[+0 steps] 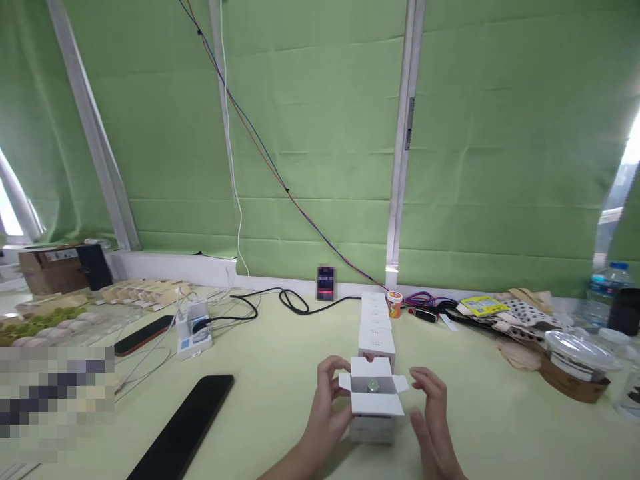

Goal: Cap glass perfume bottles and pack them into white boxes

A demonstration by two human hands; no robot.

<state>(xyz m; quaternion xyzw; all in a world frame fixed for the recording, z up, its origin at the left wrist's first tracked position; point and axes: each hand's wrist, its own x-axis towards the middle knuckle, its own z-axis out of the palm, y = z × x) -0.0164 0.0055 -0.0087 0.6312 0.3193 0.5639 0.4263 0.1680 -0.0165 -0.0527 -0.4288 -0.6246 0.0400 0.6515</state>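
At the near edge of the pale table (270, 413), an open white box (374, 405) stands between two bare hands. The left hand (327, 405) grips its left side, fingers curled behind the side flap and thumb at the near corner; the right hand (436, 415) is just off the right side, fingers bent and parted from the thumb, holding nothing.

To the left lies a large black slab (187, 427), well apart from the box. On the right, a clear lidded bowl (583, 353) sits in a brown tray. Directly beyond the open box, a row of closed white boxes (377, 327) blocks the way straight ahead. Farther left are a white power strip (195, 337) and a dark phone (144, 335); farther right, an orange tub (395, 305) stands beside the row's far end, and a yellow packet (485, 305) lies by a spotted cloth. Near the wall a small screen, pixelated, stands upright before green curtains (315, 147).

The open box is upright, its broad near flap folded outward, narrow flaps spread at both sides, the far flap raised; inside shows a small, round, pale greenish object (373, 385), too small to identify
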